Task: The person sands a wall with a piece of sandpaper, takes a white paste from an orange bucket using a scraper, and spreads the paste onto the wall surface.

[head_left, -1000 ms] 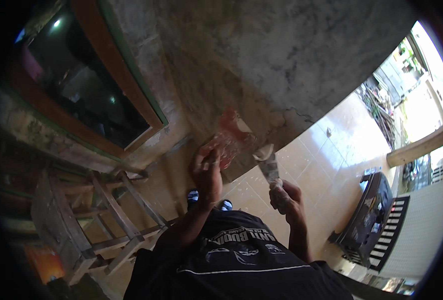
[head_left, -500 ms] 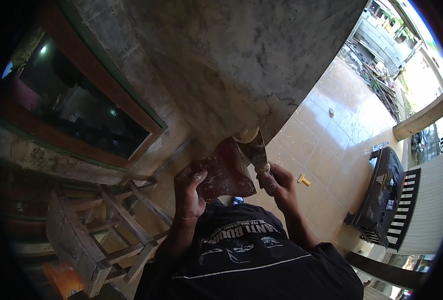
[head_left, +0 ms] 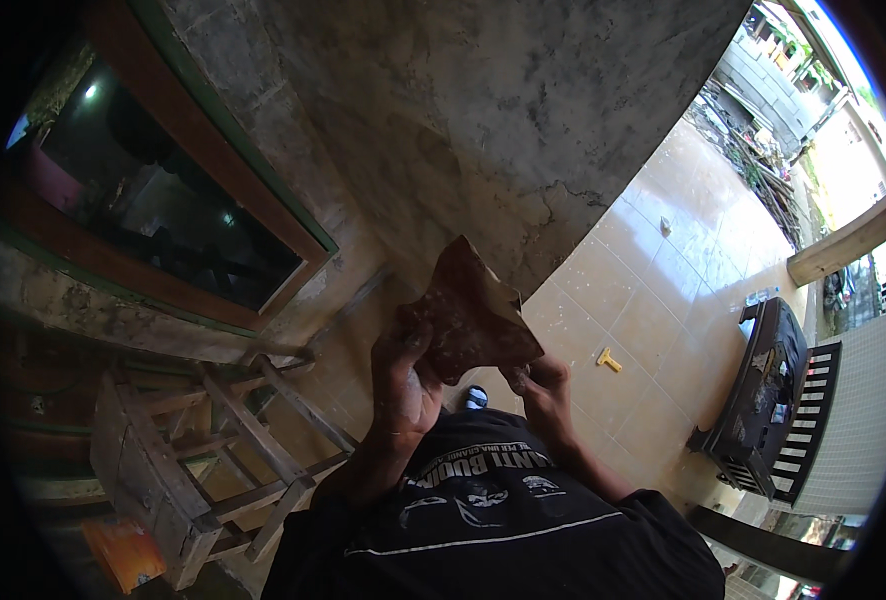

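Note:
My left hand (head_left: 403, 375) is closed on the left edge of a reddish-brown, bent sheet (head_left: 471, 318) speckled with pale crumbs. The sheet is tilted up in front of my body, with a pale tan patch along its upper right edge. At its lower right corner is my right hand (head_left: 543, 388), fingers curled and partly behind the sheet. The putty knife it held half a second ago is hidden behind the sheet now. Pale residue marks my left hand. Beyond the sheet stands a mottled grey plastered wall (head_left: 443, 120) with a crack near its lower edge.
A wooden-framed window (head_left: 163, 215) is at the left, above a worn wooden trestle (head_left: 158, 475) and an orange container (head_left: 123, 553). To the right, a yellow T-shaped tool (head_left: 609, 360) lies on the tiled floor (head_left: 633, 290), near a dark bench (head_left: 768, 385) with items on it.
The sheet has turned and risen between my hands, now covering the putty knife and the cream-coloured lump that showed by its blade. My right hand has shifted slightly left and down, partly behind the sheet.

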Demonstrator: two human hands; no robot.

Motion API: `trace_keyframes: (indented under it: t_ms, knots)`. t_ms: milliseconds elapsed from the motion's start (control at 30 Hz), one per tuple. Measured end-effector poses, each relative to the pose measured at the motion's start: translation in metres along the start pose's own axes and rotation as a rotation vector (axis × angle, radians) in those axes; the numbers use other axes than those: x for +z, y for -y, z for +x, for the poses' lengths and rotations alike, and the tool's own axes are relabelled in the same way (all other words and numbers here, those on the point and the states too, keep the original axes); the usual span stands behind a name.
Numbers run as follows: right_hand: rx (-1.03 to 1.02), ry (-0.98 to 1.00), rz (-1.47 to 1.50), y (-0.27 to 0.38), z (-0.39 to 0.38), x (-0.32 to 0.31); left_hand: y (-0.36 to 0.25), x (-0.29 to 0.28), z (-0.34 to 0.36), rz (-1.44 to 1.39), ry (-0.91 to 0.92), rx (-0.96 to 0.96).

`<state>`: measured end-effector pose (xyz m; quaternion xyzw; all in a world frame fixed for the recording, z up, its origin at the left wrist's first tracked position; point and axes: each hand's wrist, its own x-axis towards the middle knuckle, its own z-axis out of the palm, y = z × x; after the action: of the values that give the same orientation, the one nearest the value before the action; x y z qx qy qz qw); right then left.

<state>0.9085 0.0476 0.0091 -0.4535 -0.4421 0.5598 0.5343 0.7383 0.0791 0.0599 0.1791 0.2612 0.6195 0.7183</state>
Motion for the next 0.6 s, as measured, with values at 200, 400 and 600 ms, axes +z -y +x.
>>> trace_keyframes:
  t_ms: [200,400,600]
  knots:
    - [0.121,0.092,0.242,0.016,-0.012,-0.003,-0.019,-0.031,0.022,-0.010,0.052,0.012]
    - [0.128,0.031,0.178,0.013,-0.021,-0.020,-0.025,-0.048,0.077,-0.121,-0.035,0.108]
    - [0.135,-0.011,0.144,0.011,-0.032,-0.045,0.023,-0.040,0.149,0.643,-0.332,0.841]
